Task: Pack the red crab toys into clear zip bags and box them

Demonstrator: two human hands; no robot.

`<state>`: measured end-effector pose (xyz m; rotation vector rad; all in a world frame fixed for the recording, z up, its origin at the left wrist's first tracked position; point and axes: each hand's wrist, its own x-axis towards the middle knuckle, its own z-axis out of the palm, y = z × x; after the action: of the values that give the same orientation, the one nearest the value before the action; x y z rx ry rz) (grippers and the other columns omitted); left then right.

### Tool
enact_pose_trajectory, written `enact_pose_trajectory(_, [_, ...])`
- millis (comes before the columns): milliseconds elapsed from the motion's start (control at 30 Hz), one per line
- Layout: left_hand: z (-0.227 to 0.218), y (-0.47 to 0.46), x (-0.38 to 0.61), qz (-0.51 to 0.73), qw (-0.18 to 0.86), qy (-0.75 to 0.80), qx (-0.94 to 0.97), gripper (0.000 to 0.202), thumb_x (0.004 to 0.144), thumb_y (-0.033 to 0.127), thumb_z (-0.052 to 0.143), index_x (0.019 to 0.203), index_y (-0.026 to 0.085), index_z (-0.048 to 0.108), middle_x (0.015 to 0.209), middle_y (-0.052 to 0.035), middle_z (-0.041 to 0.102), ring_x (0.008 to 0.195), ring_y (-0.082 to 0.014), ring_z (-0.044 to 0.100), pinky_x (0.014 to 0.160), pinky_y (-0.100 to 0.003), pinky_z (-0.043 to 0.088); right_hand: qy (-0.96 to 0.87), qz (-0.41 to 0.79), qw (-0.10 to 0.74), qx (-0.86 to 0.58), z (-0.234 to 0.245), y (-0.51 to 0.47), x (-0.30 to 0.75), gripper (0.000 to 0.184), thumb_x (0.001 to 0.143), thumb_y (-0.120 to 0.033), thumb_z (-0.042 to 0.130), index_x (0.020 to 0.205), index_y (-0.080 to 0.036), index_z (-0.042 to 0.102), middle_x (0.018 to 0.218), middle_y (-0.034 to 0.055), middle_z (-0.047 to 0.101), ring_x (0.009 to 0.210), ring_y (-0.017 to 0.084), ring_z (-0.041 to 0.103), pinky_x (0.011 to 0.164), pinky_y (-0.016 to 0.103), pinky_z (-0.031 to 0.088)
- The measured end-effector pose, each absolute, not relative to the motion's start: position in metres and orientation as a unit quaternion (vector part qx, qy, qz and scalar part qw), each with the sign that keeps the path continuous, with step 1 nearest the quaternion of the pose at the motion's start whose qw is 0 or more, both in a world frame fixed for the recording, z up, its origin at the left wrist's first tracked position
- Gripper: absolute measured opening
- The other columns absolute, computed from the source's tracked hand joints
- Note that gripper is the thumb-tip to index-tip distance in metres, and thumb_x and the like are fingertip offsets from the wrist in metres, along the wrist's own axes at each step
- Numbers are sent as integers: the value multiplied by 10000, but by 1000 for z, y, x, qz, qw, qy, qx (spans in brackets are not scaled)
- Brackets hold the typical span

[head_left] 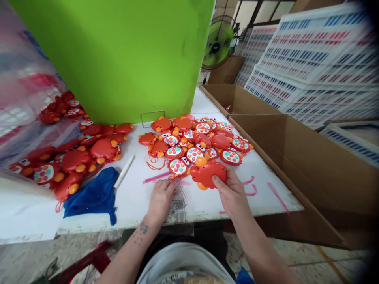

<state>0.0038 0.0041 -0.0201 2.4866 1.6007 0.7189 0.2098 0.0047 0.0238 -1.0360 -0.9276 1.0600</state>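
At the table's point(133, 199) near edge, my right hand point(232, 195) had its fingers clamped on a red crab toy point(209, 173), back up, just clear of the pile point(195, 142). My left hand point(161, 199) steadied a clear bag point(180, 203), fingers curled; whether they were pinching it, I couldn't tell.

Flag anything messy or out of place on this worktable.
Red crab toys spill from the clear bag at the left, beside a crumpled blue cloth. Pink marker streaks stain the white table.
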Motion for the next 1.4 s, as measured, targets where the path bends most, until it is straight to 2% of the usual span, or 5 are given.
enact_pose_trajectory(233, [-26, 6, 3, 243, 58, 541, 803, 113, 891, 217, 519, 800, 166, 563, 801, -49, 604, 780, -200, 539, 717, -335, 445, -451, 460, 594, -482, 16, 2, 216, 393, 751, -361, 696, 1094, -234, 551, 1037, 36, 642, 934, 204, 591, 833, 340, 493])
enact_pose_trajectory(433, [-24, 4, 1, 332, 113, 555, 754, 417, 887, 260, 527, 1269, 144, 409, 866, -53, 633, 852, -212, 564, 811, -385, 426, -489, 521, 539, -445, 17, 3, 226, 390, 748, -321, 713, 1098, -237, 563, 1051, 35, 637, 947, 200, 584, 826, 321, 496])
enact_pose_trajectory(767, [-13, -1, 2, 238, 62, 473, 846, 275, 859, 84, 503, 1056, 223, 635, 893, -56, 644, 857, -208, 499, 796, -378, 322, -518, 481, 562, -429, 6, 34, 178, 401, 770, -346, 670, 1120, -218, 522, 1053, 48, 638, 959, 203, 606, 868, 362, 493])
enact_pose_trajectory(1233, [-6, 0, 3, 392, 16, 442, 806, 73, 839, 243, 620, 804, 201, 668, 725, -1, 654, 739, -161, 520, 793, -336, 369, -697, 377, 433, -430, 4, 52, 160, 292, 885, -294, 509, 1161, -224, 574, 1132, 65, 633, 1066, 200, 580, 950, 380, 451])
enact_pose_trajectory(1400, [-4, 0, 4, 389, 23, 470, 792, 71, 845, 204, 592, 828, 187, 659, 1032, -82, 639, 1013, -228, 531, 892, -408, 413, -775, 282, 375, -423, 12, 44, 158, 263, 919, -295, 458, 1099, -226, 637, 1096, 81, 622, 1063, 207, 556, 951, 388, 432])
